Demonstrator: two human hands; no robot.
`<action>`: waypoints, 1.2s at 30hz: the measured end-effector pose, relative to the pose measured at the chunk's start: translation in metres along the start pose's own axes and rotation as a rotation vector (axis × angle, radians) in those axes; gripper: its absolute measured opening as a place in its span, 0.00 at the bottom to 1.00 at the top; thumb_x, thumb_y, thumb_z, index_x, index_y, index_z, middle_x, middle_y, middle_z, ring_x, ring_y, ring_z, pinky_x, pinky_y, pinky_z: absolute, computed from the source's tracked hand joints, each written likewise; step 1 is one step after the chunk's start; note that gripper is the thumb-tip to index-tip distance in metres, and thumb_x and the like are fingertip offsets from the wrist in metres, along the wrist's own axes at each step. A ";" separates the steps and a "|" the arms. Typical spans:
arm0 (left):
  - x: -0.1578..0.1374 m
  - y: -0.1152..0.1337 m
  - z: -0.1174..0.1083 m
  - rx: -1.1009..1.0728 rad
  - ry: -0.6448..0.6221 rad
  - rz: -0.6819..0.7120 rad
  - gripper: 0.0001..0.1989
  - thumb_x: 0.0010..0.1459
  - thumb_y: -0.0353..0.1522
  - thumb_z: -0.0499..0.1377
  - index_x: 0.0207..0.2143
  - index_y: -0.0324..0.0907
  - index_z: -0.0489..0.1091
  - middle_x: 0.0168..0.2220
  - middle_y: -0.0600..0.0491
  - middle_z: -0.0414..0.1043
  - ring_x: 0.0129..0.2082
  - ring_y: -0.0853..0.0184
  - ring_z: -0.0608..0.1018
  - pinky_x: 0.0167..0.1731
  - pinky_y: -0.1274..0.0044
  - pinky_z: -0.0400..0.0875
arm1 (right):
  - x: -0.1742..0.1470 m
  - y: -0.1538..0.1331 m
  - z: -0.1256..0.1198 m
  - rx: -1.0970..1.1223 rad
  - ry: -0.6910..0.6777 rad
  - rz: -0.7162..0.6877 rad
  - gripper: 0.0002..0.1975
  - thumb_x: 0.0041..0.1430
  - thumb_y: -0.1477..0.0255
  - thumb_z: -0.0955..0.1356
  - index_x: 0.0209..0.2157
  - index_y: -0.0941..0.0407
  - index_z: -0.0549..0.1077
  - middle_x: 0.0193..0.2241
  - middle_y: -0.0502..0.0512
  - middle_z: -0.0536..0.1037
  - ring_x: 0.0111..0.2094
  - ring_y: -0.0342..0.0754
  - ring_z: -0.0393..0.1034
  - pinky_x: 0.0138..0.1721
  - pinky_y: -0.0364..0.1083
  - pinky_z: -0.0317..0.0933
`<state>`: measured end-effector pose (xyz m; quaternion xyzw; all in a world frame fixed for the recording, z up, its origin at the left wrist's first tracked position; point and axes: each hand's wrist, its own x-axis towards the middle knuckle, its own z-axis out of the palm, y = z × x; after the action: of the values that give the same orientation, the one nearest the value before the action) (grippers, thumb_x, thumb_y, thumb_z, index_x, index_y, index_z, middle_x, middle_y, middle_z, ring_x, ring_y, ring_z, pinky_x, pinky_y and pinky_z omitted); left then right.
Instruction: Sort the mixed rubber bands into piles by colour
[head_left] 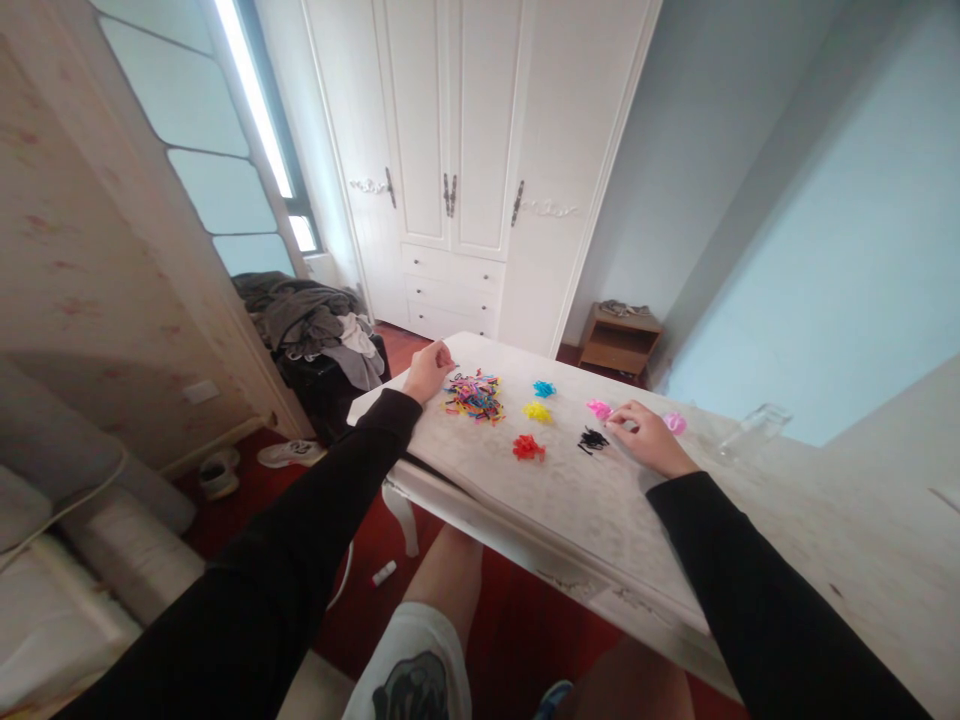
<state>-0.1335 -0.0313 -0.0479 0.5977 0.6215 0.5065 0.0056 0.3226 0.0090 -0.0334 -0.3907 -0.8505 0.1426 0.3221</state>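
Note:
A mixed pile of small coloured pieces that look like rubber bands (pixel 477 396) lies on the white table. My left hand (pixel 429 372) is at the pile's far left edge, fingers pinched together; what they hold, if anything, is too small to name. Over on the right, my right hand (pixel 646 437) has its thumb and fingertips together between the pink heap (pixel 598 409) and the black heap (pixel 592 440). Whatever those fingertips hold cannot be made out. Separate blue (pixel 544 389), yellow (pixel 537 412) and red (pixel 529 448) heaps sit between my hands.
Beyond my right hand are another pink heap (pixel 675 423) and a clear glass (pixel 757 430) on the table (pixel 517 500). A white wardrobe (pixel 480 130) and a small wooden cabinet (pixel 619 340) stand behind. Clothes (pixel 311 320) are piled at left.

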 end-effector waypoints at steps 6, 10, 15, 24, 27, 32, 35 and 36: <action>0.000 0.004 -0.003 0.039 0.011 -0.078 0.07 0.44 0.26 0.64 0.27 0.41 0.69 0.26 0.54 0.76 0.29 0.65 0.78 0.34 0.76 0.69 | 0.000 -0.001 -0.001 -0.014 -0.010 -0.011 0.11 0.58 0.63 0.67 0.28 0.54 0.77 0.35 0.56 0.76 0.38 0.51 0.72 0.38 0.48 0.66; 0.000 0.003 -0.001 -0.013 -0.005 -0.102 0.08 0.43 0.26 0.65 0.29 0.41 0.70 0.31 0.51 0.80 0.32 0.63 0.81 0.35 0.75 0.71 | 0.000 -0.002 -0.002 -0.016 -0.018 -0.012 0.11 0.58 0.63 0.67 0.28 0.54 0.77 0.35 0.56 0.76 0.38 0.51 0.73 0.40 0.48 0.66; 0.001 0.000 0.003 -0.139 -0.006 -0.144 0.09 0.44 0.26 0.66 0.29 0.41 0.70 0.30 0.50 0.80 0.33 0.63 0.82 0.38 0.73 0.75 | 0.000 -0.002 -0.002 -0.011 -0.018 -0.016 0.11 0.58 0.64 0.67 0.28 0.54 0.76 0.35 0.57 0.76 0.38 0.52 0.73 0.40 0.49 0.66; 0.002 0.003 0.001 -0.018 0.018 -0.070 0.07 0.46 0.30 0.67 0.27 0.41 0.70 0.26 0.54 0.75 0.27 0.67 0.75 0.33 0.76 0.68 | 0.000 0.000 0.000 -0.005 -0.010 -0.019 0.10 0.58 0.64 0.67 0.28 0.54 0.76 0.35 0.56 0.76 0.38 0.52 0.73 0.41 0.49 0.65; 0.001 0.004 0.001 -0.009 0.009 -0.060 0.05 0.48 0.31 0.66 0.27 0.41 0.72 0.23 0.55 0.73 0.26 0.68 0.73 0.31 0.77 0.65 | 0.000 -0.001 -0.001 -0.006 -0.012 -0.010 0.11 0.58 0.64 0.67 0.28 0.54 0.77 0.35 0.56 0.76 0.38 0.51 0.72 0.40 0.49 0.65; 0.001 0.004 0.000 0.032 0.001 -0.060 0.03 0.52 0.32 0.64 0.28 0.40 0.75 0.21 0.56 0.71 0.23 0.69 0.70 0.28 0.77 0.62 | 0.000 -0.002 -0.001 -0.017 -0.033 0.008 0.12 0.58 0.62 0.67 0.29 0.54 0.77 0.35 0.56 0.75 0.38 0.51 0.72 0.38 0.48 0.65; 0.002 0.002 0.002 0.035 -0.011 -0.061 0.05 0.55 0.31 0.61 0.31 0.40 0.76 0.21 0.55 0.72 0.23 0.68 0.72 0.30 0.77 0.65 | 0.000 -0.002 -0.002 -0.021 -0.032 0.006 0.12 0.58 0.62 0.67 0.29 0.54 0.77 0.35 0.57 0.75 0.38 0.51 0.72 0.38 0.49 0.65; 0.002 0.001 0.003 0.033 -0.008 -0.052 0.06 0.56 0.31 0.60 0.33 0.40 0.77 0.23 0.54 0.74 0.23 0.68 0.73 0.31 0.77 0.66 | 0.000 -0.002 -0.002 -0.022 -0.032 0.005 0.12 0.58 0.62 0.67 0.29 0.54 0.77 0.35 0.56 0.75 0.37 0.51 0.72 0.38 0.49 0.65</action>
<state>-0.1321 -0.0279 -0.0474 0.5835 0.6449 0.4934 0.0115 0.3223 0.0075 -0.0309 -0.3941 -0.8560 0.1400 0.3039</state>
